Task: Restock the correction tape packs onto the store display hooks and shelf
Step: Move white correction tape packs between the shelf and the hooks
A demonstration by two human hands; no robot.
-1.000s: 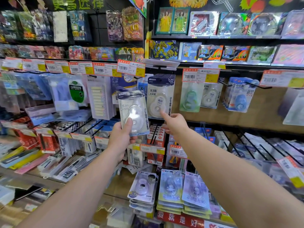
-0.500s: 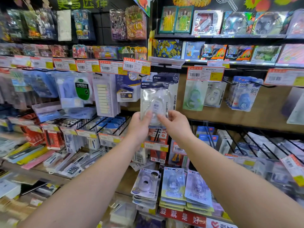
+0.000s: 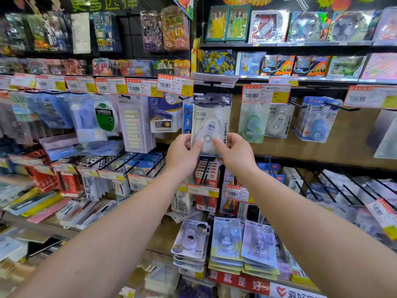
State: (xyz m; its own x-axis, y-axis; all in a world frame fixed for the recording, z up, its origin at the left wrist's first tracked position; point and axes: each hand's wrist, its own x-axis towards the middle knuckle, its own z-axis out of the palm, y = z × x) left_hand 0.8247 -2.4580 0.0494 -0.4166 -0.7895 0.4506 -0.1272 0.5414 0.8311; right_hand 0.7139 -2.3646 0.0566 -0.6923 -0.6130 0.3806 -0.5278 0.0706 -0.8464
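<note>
While both hands, left hand [image 3: 183, 154] and right hand [image 3: 235, 154], pinch the clear plastic correction tape pack [image 3: 211, 123] with their fingers, packed store shelves [image 3: 322, 45] and black wire hooks [image 3: 343, 107] fill the wall.

Both bare forearms reach forward and upward from the lower corners, converging toward the middle. The left hand [image 3: 183, 154] is raised with its thumb pointing inward and its fingers curled, pinching the lower left edge of a clear plastic correction tape pack [image 3: 211, 123]. The right hand [image 3: 236, 154] mirrors it, thumb inward, pinching the pack's lower right edge.
</note>
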